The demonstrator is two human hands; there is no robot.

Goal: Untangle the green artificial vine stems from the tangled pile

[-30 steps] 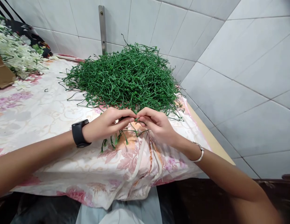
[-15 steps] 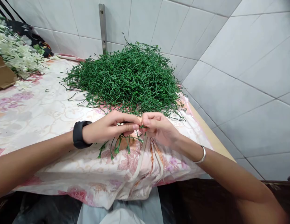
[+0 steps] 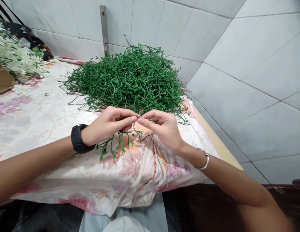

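My left hand (image 3: 108, 124), with a black band on its wrist, is closed on a small bunch of green artificial flower stems (image 3: 120, 141), whose tips hang below its fingers. Fingertip to fingertip with it, my right hand (image 3: 164, 127) pinches at the stems' ends; a single thin stem shows beneath its fingers. Exactly what lies between the right fingertips is partly hidden. Just beyond both hands rises a large tangled heap of similar green stems (image 3: 130, 77).
White artificial flowers (image 3: 16, 54) lie at the far left beside a brown cardboard piece (image 3: 2, 79) and a dark patterned bag (image 3: 41, 46). A floral cloth (image 3: 43, 112) covers the table. Tiled walls (image 3: 261, 80) stand behind and to the right.
Both hands have risen slightly and shifted left. My right fingers have uncurled from a tighter fist into a fingertip pinch, and a loose stem now shows under them.
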